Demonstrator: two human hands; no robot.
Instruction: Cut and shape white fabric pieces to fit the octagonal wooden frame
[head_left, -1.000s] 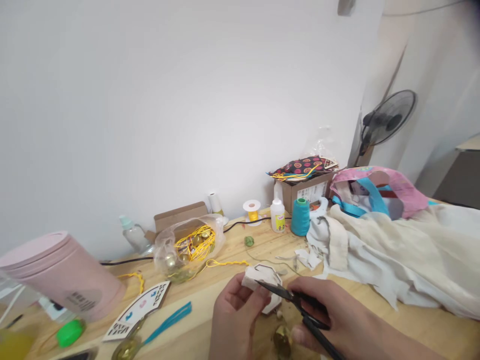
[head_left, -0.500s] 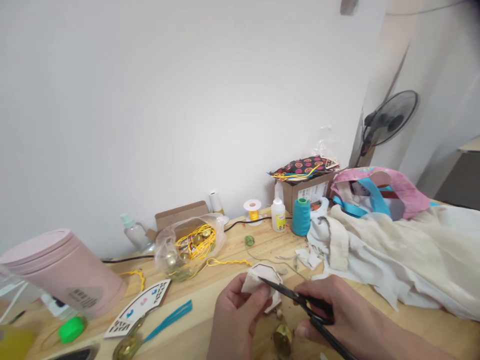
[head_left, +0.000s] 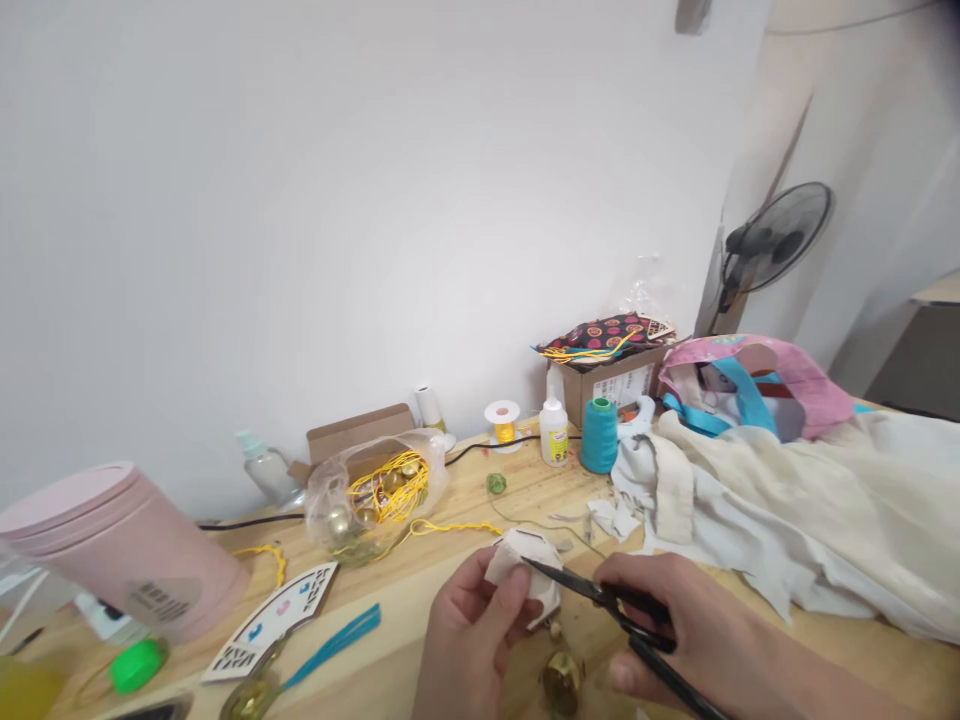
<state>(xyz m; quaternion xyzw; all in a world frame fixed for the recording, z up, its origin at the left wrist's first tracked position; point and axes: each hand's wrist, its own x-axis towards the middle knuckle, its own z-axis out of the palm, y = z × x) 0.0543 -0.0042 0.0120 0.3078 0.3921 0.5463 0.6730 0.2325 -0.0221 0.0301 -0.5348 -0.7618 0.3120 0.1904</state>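
Standing at the left of the desk (head_left: 397, 600), one pink lidded container (head_left: 127, 560); before it, one green cap (head_left: 137, 665); to the right, one fan-shaped piece (head_left: 274, 625), white, with dark lattice ends and small blue and pink motifs; behind, against the wall, one clear bottle (head_left: 268, 473) with a pale green top; beside the fan-shaped piece, one blue tassel (head_left: 337, 645), its lower end at a gold bell (head_left: 251, 697); next, one clear plastic bag (head_left: 324, 515), which held yellow cord and gold bells; then one spool (head_left: 505, 420) of yellow thread, upright.

At the front centre, the left hand (head_left: 476, 625) pinched one small white piece (head_left: 535, 546) between thumb and fingers, above the desk; below this lay a second gold bell (head_left: 561, 682); one white glue bottle (head_left: 554, 435) and one teal thread cone (head_left: 599, 440) stood farther back; one pair of black scissors (head_left: 577, 584) pointed leftward, tip at the white piece; whether it was cutting could not be told; the right hand (head_left: 675, 605) was closed round its handles.

At right, pale cloth (head_left: 780, 500) lay heaped; behind it, one pink bag (head_left: 806, 375) with blue straps; beyond, one black fan (head_left: 784, 240).
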